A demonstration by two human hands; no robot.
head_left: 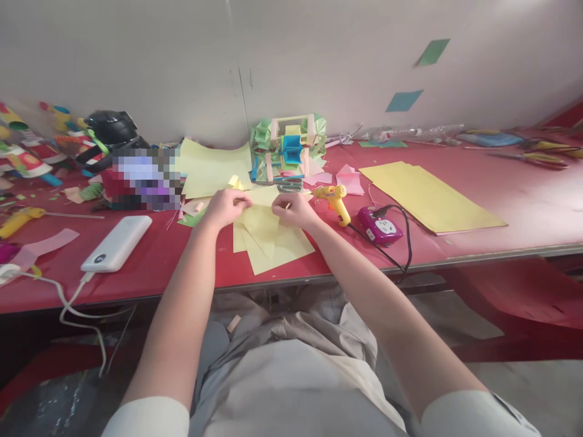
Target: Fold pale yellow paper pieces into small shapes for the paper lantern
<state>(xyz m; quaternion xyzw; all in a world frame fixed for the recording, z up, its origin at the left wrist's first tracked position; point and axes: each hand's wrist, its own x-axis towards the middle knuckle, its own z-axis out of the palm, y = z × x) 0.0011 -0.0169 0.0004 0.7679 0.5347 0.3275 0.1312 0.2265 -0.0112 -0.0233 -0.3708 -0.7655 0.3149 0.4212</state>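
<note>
Both my hands are over a few overlapping pale yellow paper sheets [282,249] near the table's front edge. My left hand [226,208] has its fingers pinched at the left side of a pale yellow piece of paper [262,221]. At the other side of that paper, my right hand [294,208] is closed, thumb against curled fingers. Just behind the right hand lie grey-green scissors [290,184]. A yellow hot glue gun [334,200] rests to its right. Beyond stands a paper-and-stick model [291,145] with green and blue folded parts.
A purple power socket [380,226] with a black cable sits right of the glue gun. Yellow sheets [432,197] are stacked farther right. On the left lie a white power bank [117,244], another yellow glue gun [20,221] and paper scraps. A wall [159,60] borders the table's back.
</note>
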